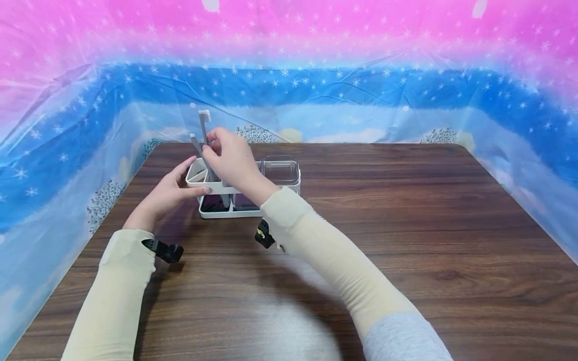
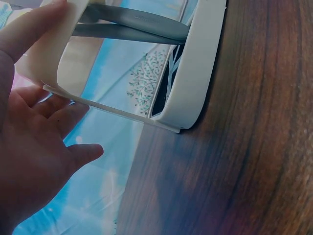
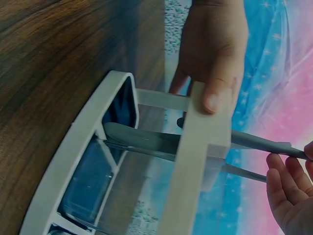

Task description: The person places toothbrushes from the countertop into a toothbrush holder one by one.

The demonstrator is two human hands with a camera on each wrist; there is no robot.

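Note:
A white toothbrush holder [image 1: 221,188] with an upper rack and a lower tray stands on the table. My left hand [image 1: 164,193] grips the rack's left end, its thumb on the front and other fingers behind. Two grey toothbrushes stand in the rack; the taller toothbrush [image 1: 203,123] shows its bristles, while the other toothbrush [image 1: 195,141] leans left beside it. With its fingertips, my right hand [image 1: 232,156] pinches a toothbrush above the rack. In the right wrist view, the toothbrush handle [image 3: 142,137] reaches down to the tray [image 3: 73,127].
A clear cup [image 1: 282,172] sits in the holder's right part. The brown wooden table [image 1: 406,225] extends to the right and front. Behind it hangs a pink and blue cloth [image 1: 316,85] with snowflakes. Each wrist wears a black camera.

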